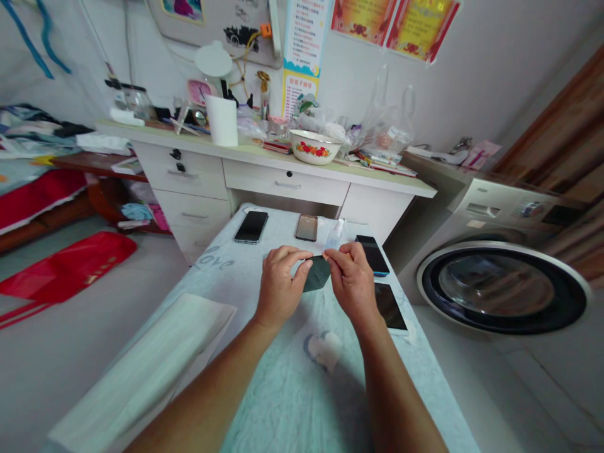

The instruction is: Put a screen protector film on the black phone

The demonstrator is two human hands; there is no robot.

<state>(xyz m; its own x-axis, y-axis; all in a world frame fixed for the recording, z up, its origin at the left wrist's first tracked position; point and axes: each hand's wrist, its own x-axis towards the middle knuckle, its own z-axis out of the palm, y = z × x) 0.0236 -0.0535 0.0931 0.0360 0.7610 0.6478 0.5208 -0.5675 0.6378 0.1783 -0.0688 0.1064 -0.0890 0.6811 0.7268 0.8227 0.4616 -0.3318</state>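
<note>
A dark, flat, phone-like slab (317, 275) is held up over the middle of the table, tilted. My left hand (283, 280) pinches its left edge between thumb and fingers. At its upper right corner, my right hand (352, 277) is closed with thumb and fingertips together. Beyond the hands lie a black-screened phone (251, 226), a brownish see-through phone case (306, 228) and a clear bottle (335, 235). To the right of my right hand are a phone with a blue edge (376, 257) and a white-edged tablet (391, 307), partly covered by my wrist.
The table has a marble-patterned cover (283, 390). A folded pale cloth or paper (146, 371) lies along its left side. Behind stands a white desk (287, 182) with a flowered bowl (314, 150) and a paper roll (223, 121). A washing machine (495, 245) stands at the right.
</note>
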